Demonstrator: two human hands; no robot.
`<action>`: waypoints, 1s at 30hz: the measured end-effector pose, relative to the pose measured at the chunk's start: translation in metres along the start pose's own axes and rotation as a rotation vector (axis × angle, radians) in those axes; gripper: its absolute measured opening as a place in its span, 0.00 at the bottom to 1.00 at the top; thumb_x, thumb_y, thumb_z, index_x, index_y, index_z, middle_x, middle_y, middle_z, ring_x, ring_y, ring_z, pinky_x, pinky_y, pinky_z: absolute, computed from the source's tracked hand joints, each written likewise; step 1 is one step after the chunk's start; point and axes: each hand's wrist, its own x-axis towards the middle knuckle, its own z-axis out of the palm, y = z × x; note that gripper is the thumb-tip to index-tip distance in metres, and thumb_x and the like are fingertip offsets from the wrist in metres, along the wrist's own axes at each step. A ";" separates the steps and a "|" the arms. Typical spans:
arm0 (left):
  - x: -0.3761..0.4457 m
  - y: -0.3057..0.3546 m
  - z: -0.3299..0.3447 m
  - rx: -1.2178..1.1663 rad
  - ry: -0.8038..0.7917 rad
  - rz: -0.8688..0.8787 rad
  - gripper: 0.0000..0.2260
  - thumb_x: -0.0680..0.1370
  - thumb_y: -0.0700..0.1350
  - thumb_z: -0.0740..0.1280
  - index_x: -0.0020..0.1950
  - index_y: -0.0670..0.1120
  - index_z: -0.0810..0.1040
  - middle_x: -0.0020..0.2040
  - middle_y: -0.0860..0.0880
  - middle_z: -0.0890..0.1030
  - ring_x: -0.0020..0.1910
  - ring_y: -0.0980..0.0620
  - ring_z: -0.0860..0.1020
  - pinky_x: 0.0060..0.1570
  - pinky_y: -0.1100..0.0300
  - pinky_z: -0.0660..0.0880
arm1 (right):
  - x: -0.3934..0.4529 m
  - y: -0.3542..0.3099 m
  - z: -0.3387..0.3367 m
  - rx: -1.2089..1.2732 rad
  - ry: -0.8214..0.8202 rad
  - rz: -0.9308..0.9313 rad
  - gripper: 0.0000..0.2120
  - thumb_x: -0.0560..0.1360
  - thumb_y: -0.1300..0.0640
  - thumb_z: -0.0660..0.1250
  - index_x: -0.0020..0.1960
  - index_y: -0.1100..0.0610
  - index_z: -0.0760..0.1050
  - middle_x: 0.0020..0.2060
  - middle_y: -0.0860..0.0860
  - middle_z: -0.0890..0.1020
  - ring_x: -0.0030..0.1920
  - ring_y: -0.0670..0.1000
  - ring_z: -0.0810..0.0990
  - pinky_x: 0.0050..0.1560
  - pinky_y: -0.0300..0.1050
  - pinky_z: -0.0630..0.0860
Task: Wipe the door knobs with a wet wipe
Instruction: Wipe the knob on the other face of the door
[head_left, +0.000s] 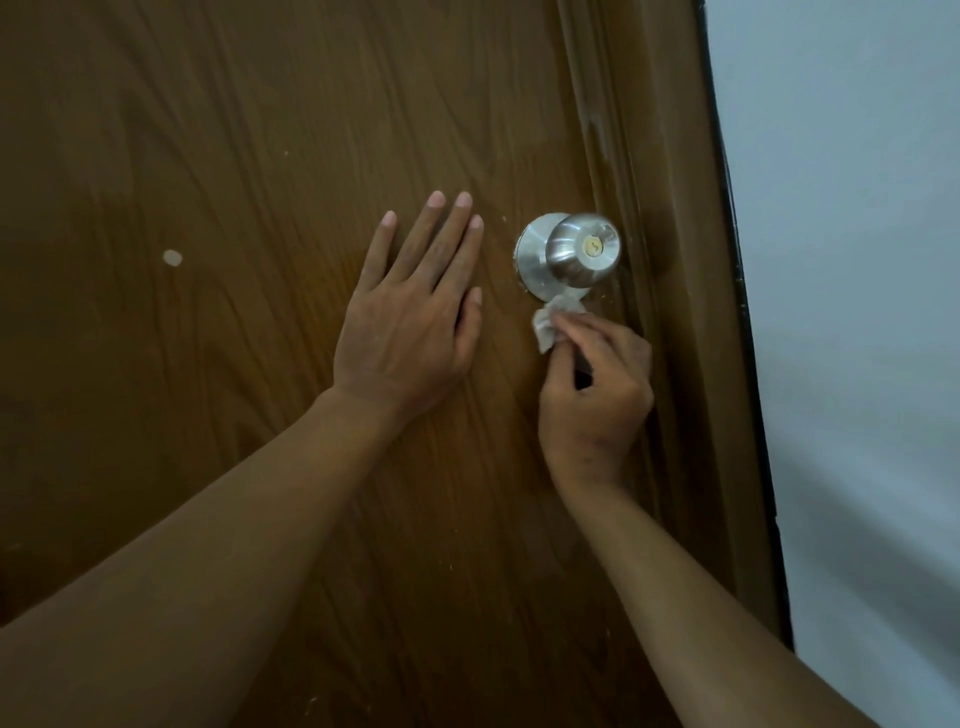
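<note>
A round brushed-steel door knob with a brass keyhole in its face sits on a steel base plate near the right edge of a brown wooden door. My right hand pinches a small crumpled white wet wipe and presses it against the lower rim of the base plate, just under the knob. My left hand lies flat on the door, fingers spread, just left of the knob and not touching it.
The brown door frame runs down just right of the knob. Beyond it is a pale grey wall. A small pale spot marks the door at the left, and light specks dot the wood.
</note>
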 end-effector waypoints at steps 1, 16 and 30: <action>0.000 0.000 0.000 -0.001 -0.002 0.000 0.25 0.85 0.50 0.53 0.81 0.40 0.62 0.81 0.43 0.60 0.81 0.46 0.56 0.79 0.42 0.52 | 0.001 0.002 -0.003 -0.006 0.015 0.032 0.10 0.78 0.64 0.68 0.57 0.59 0.83 0.54 0.47 0.82 0.58 0.47 0.77 0.53 0.46 0.81; -0.001 0.005 0.000 -0.007 -0.004 -0.026 0.25 0.85 0.50 0.53 0.81 0.40 0.61 0.81 0.43 0.59 0.81 0.45 0.55 0.79 0.42 0.52 | 0.006 -0.001 -0.003 -0.179 -0.225 -0.004 0.24 0.84 0.57 0.52 0.79 0.59 0.60 0.79 0.53 0.63 0.79 0.50 0.57 0.79 0.49 0.58; 0.000 0.004 0.001 -0.001 0.000 -0.024 0.25 0.85 0.50 0.54 0.81 0.40 0.61 0.82 0.43 0.59 0.82 0.46 0.55 0.80 0.42 0.51 | 0.007 0.009 -0.009 -0.239 -0.137 -0.080 0.22 0.81 0.68 0.57 0.73 0.61 0.70 0.72 0.54 0.74 0.71 0.53 0.70 0.68 0.43 0.70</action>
